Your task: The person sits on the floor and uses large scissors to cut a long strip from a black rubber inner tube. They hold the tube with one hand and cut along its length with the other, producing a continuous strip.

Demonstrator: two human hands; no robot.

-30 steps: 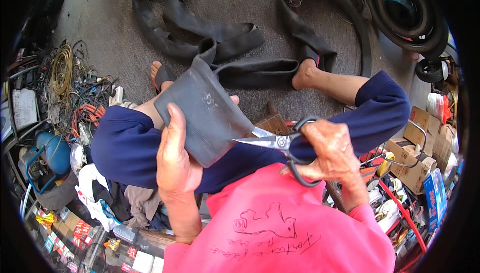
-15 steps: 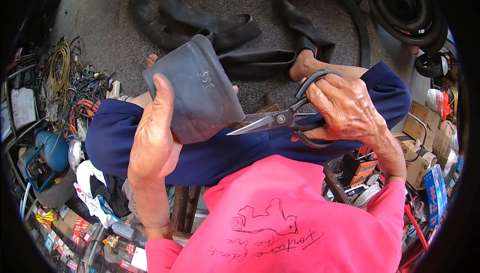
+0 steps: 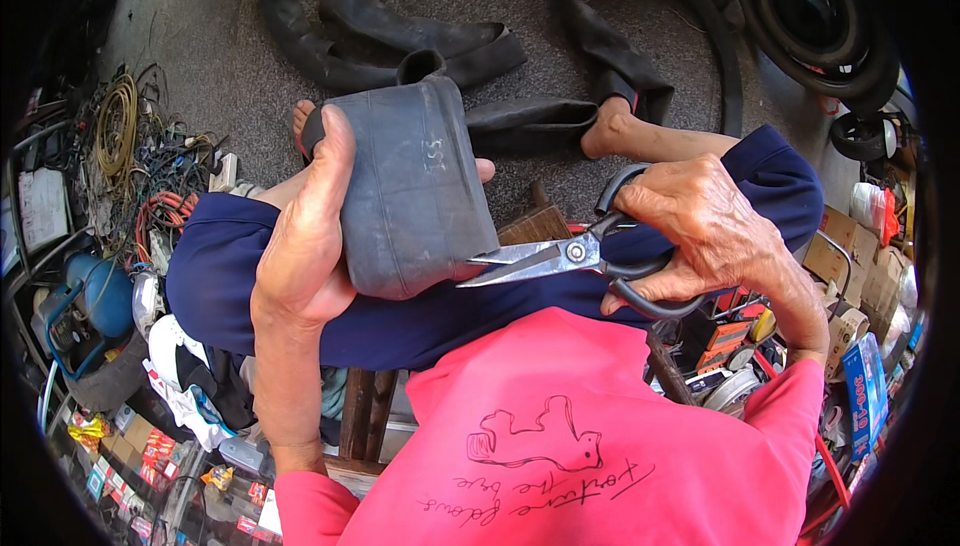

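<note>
My left hand [image 3: 305, 236] grips a flat piece of dark grey rubber inner tube [image 3: 415, 186], thumb along its left edge, fingertips showing past its right side. My right hand [image 3: 705, 236] holds black-handled scissors [image 3: 580, 256]. Their steel blades are slightly apart and point left, with the tips touching the lower right edge of the rubber piece. Both hands are above my lap in dark blue trousers, and my pink shirt fills the lower view.
Long black inner tubes [image 3: 400, 36] lie on the grey ground ahead, by my bare feet. A tyre [image 3: 815, 16] sits at the top right. Tangled wires [image 3: 130, 156] and a blue tank [image 3: 95, 296] crowd the left. Cardboard boxes [image 3: 850, 276] and small packets crowd the right.
The rubber piece has been turned more upright in my left hand. The scissors have dropped lower and come in against its lower right edge.
</note>
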